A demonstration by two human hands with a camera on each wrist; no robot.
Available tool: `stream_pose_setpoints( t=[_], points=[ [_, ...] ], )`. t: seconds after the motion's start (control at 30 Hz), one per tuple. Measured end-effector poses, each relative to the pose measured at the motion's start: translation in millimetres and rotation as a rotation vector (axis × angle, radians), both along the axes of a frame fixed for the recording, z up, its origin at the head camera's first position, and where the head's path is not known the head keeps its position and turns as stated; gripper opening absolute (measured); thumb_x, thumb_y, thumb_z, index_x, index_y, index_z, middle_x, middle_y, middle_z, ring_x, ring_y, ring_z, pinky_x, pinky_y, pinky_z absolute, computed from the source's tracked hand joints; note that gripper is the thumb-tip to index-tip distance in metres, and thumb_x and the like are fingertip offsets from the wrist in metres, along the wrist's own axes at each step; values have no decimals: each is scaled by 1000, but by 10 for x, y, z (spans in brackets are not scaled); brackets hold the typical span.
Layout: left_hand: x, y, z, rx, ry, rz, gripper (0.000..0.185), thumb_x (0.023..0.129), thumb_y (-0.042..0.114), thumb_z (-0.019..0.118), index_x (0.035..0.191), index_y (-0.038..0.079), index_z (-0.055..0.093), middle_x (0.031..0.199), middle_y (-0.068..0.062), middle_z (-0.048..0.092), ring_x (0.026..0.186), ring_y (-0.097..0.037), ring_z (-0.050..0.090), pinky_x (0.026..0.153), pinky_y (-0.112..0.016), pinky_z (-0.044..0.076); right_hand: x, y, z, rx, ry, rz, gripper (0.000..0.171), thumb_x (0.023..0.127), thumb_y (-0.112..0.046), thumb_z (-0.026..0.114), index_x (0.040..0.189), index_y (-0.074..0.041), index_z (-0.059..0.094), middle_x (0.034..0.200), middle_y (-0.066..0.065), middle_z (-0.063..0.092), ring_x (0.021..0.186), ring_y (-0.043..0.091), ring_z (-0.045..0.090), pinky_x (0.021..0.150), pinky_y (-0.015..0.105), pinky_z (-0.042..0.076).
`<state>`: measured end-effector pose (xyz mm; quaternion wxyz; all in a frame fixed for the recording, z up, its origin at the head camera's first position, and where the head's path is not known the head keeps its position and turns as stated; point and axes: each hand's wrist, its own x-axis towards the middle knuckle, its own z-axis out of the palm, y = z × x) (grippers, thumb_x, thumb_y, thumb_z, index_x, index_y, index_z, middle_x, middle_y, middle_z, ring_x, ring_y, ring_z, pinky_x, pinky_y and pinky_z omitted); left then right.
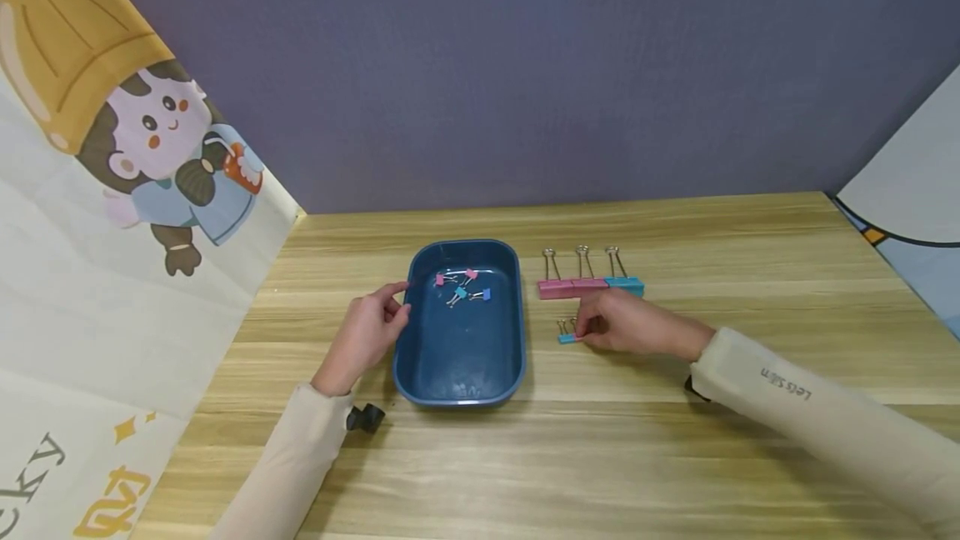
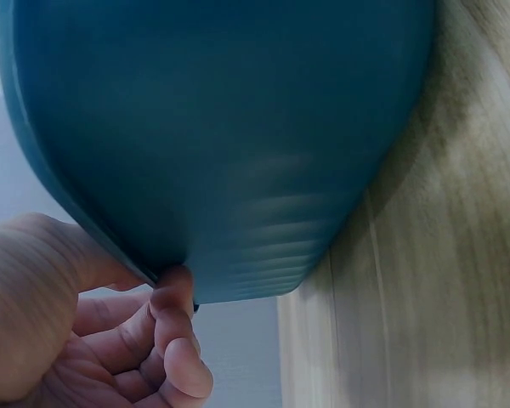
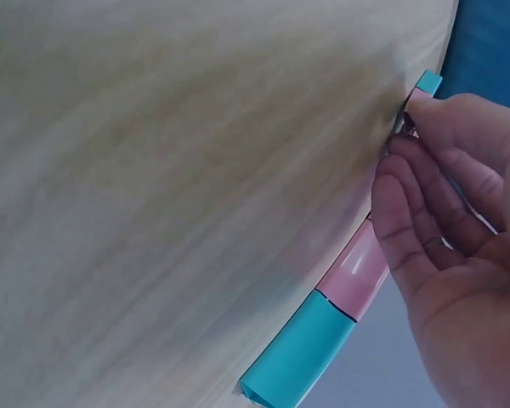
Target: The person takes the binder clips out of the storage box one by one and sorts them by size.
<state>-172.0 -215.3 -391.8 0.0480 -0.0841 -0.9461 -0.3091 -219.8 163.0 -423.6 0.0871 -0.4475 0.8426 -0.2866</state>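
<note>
My left hand (image 1: 365,332) pinches the left rim of a dark blue plastic bin (image 1: 459,401); in the left wrist view, curled fingers (image 2: 174,297) meet the rim from outside. Inside the bin lie several small binder clips, among them a teal one (image 1: 460,293) and a blue one (image 1: 486,294). To the right of the bin, my right hand (image 1: 626,322) pinches a small pink binder clip (image 3: 422,96), mostly hidden by the fingers. It sits right beside a small teal binder clip (image 1: 566,339) standing on the table.
Behind the right hand stand three large binder clips side by side, handles up: two pink ones (image 1: 556,289) and a teal one (image 1: 628,284). The wooden table (image 1: 540,473) meets a purple-grey wall (image 1: 525,73) at the back. A printed cartoon sheet (image 1: 45,290) hangs at the left.
</note>
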Motion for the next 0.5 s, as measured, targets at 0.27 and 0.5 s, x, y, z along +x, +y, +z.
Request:
stream_pose_setpoints(
  t=[0.27,0.5],
  points=[
    [-4,2,-14,6,0,0,37,90,8,61,124,-4,57,74,-4,59,57,-13,52,52,-27,46,7,14,23,2,21,-1,13,78,-3,75,82,-13,69,82,-6,62,72,5,58,63,21,51],
    [-5,0,-14,10,-13,6,37,90,8,61,125,-4,56,74,-4,58,57,-14,52,52,-27,46,-57,5,332,45,85,-82,10,79,-7,74,87,-13,70,84,-8,59,75,8,56,66,28,50]
  ],
)
